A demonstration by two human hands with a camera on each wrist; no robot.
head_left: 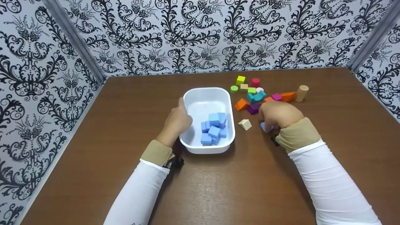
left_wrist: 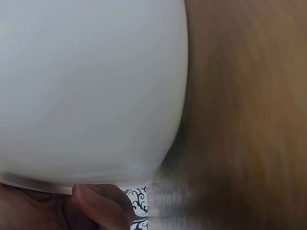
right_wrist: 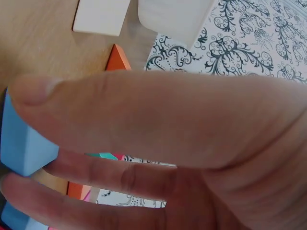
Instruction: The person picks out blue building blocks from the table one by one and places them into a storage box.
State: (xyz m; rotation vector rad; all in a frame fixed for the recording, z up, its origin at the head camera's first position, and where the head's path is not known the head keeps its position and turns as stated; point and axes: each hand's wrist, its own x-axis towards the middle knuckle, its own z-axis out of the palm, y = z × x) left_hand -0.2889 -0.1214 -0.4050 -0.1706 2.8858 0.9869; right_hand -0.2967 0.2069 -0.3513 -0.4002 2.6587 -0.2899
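A white plastic bin (head_left: 200, 97) stands mid-table with several light-blue blocks (head_left: 214, 131) piled in its nearer right part. My left hand (head_left: 176, 122) grips the bin's left rim; in the left wrist view its fingers (left_wrist: 103, 206) curl at the edge of the bin. To the right of the bin, my right hand (head_left: 279, 115) reaches down to the table and pinches a blue block (right_wrist: 24, 139) between thumb and fingers. Another blue block (right_wrist: 17, 218) shows below those fingers in the right wrist view. A pale wooden block (head_left: 245, 124) lies between the bin and my right hand.
Behind my right hand lies a loose group of blocks, including an orange block (head_left: 241, 104), a purple block (head_left: 253, 108), a teal block (head_left: 256, 97) and a red cylinder (head_left: 255, 82). A tall wooden cylinder (head_left: 302, 93) stands at their right. Patterned walls (head_left: 200, 37) border the table.
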